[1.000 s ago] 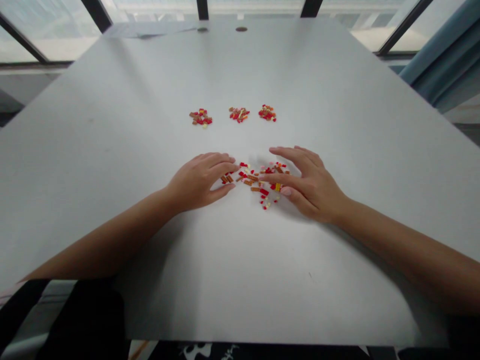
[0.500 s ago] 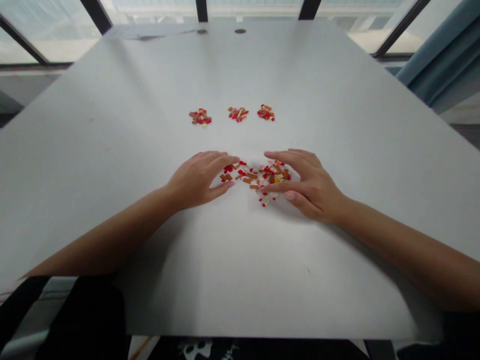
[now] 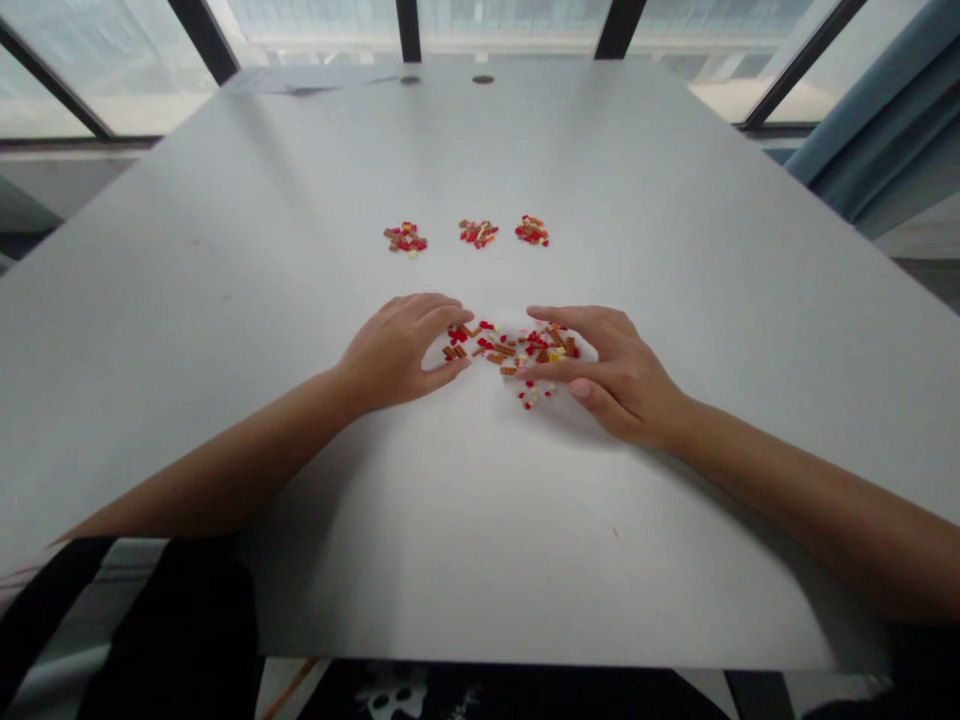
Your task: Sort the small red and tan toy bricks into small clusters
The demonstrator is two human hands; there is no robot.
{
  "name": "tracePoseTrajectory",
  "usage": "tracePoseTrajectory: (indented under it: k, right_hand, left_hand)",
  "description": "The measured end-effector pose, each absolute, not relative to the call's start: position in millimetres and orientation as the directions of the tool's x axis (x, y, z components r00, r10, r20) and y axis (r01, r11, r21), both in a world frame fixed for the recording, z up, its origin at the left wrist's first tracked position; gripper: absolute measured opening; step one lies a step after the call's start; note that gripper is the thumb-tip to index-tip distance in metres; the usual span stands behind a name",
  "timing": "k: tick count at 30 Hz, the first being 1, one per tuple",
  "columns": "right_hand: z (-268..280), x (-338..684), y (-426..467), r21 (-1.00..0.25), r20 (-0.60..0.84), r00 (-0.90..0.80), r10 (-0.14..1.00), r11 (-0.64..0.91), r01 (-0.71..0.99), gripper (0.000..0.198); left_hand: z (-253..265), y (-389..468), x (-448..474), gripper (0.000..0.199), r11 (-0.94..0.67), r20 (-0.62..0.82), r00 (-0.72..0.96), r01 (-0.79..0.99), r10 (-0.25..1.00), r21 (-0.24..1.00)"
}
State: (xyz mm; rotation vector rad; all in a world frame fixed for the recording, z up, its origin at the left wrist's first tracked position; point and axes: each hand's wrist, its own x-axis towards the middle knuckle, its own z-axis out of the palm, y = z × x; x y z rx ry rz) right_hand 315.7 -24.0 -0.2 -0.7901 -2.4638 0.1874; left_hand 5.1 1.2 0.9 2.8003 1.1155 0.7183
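Observation:
A loose spread of small building bricks (image 3: 504,351), in red, brown, white, pink and yellow, lies on the white table (image 3: 480,520) between my hands. My left hand (image 3: 409,350) curves around its left end, thumb and fingers apart, near a few brown and red bricks. Over the right part of the spread is my right hand (image 3: 611,370), fingers spread, hiding some bricks beneath it. One of its fingers reaches in among the pieces; whether it touches them I cannot tell. Neither hand appears to grip a brick.
Three small brick heaps lie in a row farther back: a left heap (image 3: 406,239), a middle heap (image 3: 478,233) and a right heap (image 3: 532,231). Two round dark spots show near the table's far edge. Windows stand behind, and a blue curtain (image 3: 870,120) hangs at right.
The view has shifted slightly, so the table sits a little lower at the back. My left hand is marginally higher in the picture; both hands keep nearly the same pose around the bricks.

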Motion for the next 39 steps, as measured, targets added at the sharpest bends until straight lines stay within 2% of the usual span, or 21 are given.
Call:
tracePoseTrajectory:
  k: [4, 7, 20, 25, 34, 39]
  right_hand:
    - [-5.4, 311.1, -19.1, -0.311, 0.435, -0.588, 0.682, 0.726, 0.613, 0.063]
    - [-7.9, 309.4, -16.9, -0.323, 0.431, -0.556, 0.710, 0.698, 0.640, 0.065]
    - [-9.2, 311.8, -17.7, -0.347, 0.425, -0.531, 0.733, 0.673, 0.653, 0.063]
    - [-6.4, 312.8, -19.3, -0.341, 0.399, -0.546, 0.736, 0.672, 0.657, 0.056]
    - [-6.8, 313.3, -19.3, -0.317, 0.403, -0.555, 0.728, 0.680, 0.662, 0.061]
    - [-9.1, 312.9, -17.3, -0.308, 0.430, -0.547, 0.718, 0.686, 0.660, 0.060]
  left_hand:
    - [-0.5, 1.8, 4.9, 0.041, -0.717, 0.400, 0.612, 0.667, 0.682, 0.203]
    - [-1.6, 2.4, 5.0, 0.044, -0.699, 0.390, 0.597, 0.683, 0.701, 0.212]
    - [-2.6, 0.9, 3.4, 0.062, -0.714, 0.357, 0.626, 0.667, 0.693, 0.215]
    - [0.4, 0.3, 2.5, 0.061, -0.732, 0.342, 0.651, 0.643, 0.678, 0.228]
    - [0.6, 0.5, 3.2, 0.060, -0.776, 0.368, 0.687, 0.597, 0.626, 0.205]
    - [0.5, 2.2, 4.9, 0.054, -0.758, 0.369, 0.667, 0.617, 0.647, 0.213]
